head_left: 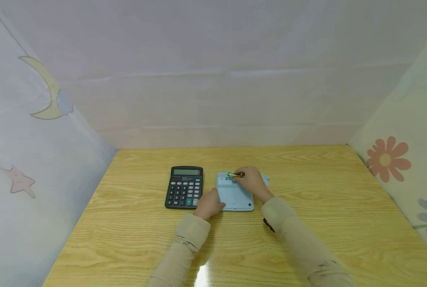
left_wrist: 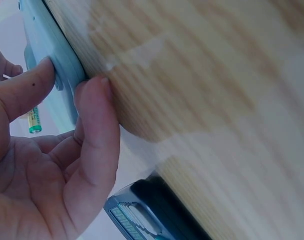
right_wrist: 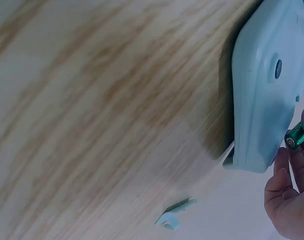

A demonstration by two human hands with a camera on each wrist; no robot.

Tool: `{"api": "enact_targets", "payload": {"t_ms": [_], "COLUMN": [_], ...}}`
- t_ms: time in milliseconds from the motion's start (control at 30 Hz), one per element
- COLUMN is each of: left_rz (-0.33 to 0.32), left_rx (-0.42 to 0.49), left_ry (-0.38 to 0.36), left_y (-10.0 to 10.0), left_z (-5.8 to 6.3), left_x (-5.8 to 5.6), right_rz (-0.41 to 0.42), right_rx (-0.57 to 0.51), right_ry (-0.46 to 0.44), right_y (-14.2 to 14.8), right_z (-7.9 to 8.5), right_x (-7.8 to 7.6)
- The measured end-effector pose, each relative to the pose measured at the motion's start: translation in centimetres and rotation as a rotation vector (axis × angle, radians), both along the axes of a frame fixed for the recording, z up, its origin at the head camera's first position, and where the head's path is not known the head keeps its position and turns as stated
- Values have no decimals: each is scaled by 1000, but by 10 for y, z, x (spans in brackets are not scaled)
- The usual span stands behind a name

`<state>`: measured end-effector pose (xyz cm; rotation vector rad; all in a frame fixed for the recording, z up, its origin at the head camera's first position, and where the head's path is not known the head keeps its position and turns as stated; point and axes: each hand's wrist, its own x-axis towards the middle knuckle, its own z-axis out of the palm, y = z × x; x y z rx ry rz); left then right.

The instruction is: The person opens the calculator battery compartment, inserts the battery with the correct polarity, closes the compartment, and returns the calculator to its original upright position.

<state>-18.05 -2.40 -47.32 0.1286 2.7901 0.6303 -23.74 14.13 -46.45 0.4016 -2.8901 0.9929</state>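
A light blue calculator (head_left: 235, 198) lies face down on the table, with a battery slot near its far edge. My left hand (head_left: 210, 204) grips its near left corner, thumb on the back and a finger against the side, as the left wrist view shows. Over the slot, my right hand (head_left: 252, 181) pinches a green battery (head_left: 235, 175) between thumb and fingers. One end of this battery (right_wrist: 294, 138) shows in the right wrist view. Right of the calculator lies a small light blue battery cover (right_wrist: 173, 216), partly hidden by the right hand in the head view.
A black desk calculator (head_left: 179, 191) lies face up just left of the blue one, close to my left hand. The wooden table (head_left: 145, 247) meets a pale back wall (head_left: 231, 107) and printed side walls on the left and right.
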Motion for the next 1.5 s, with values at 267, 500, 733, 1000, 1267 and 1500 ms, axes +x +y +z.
{"api": "enact_targets", "payload": {"t_ms": [267, 500, 733, 1000, 1267, 1500], "left_rz": [-6, 3, 7, 5, 8, -15], "left_rx": [14, 1, -17, -23, -20, -26], "left_ry": [6, 6, 7, 10, -4, 14], "left_y": [1, 1, 1, 1, 1, 0], "left_z": [2, 4, 4, 2, 1, -2], "left_x": [0, 0, 0, -1, -1, -1], "right_rz": [5, 25, 92, 119, 108, 130], "right_rx": [44, 100, 213, 270, 277, 242], "right_ry": [6, 9, -8, 39, 71, 91], "right_y": [-3, -4, -6, -11, -20, -24], "right_z": [-3, -5, 0, 0, -3, -3], "right_x": [-4, -7, -7, -7, -7, -4]}}
